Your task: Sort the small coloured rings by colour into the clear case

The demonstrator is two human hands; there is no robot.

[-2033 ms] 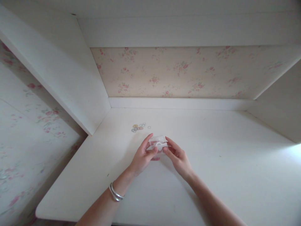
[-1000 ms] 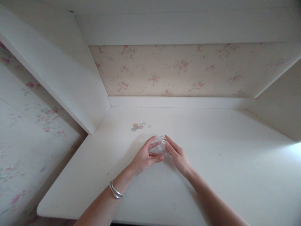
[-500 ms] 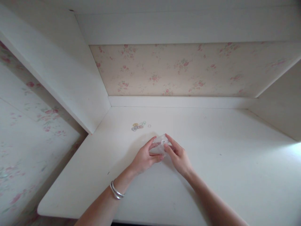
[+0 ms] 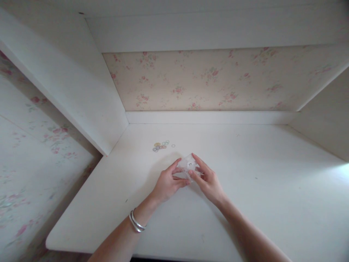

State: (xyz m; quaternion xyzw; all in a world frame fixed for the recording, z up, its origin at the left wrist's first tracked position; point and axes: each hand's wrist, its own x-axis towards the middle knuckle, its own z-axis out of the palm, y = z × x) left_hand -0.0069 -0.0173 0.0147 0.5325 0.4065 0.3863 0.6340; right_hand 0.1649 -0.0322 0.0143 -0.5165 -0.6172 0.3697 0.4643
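Floral pink-and-cream wallpaper (image 4: 40,145) lined the left wall. Smooth white painted desk (image 4: 259,196), matte, faintly scuffed. Cluster of small coloured rings (image 4: 160,145), thin loops, lay loose behind the hands. Left hand (image 4: 166,182), two silver bangles (image 4: 136,222) at wrist, and right hand (image 4: 208,180) pinched the small clear plastic packet (image 4: 188,165) between fingertips, above the desk. No writing legible.
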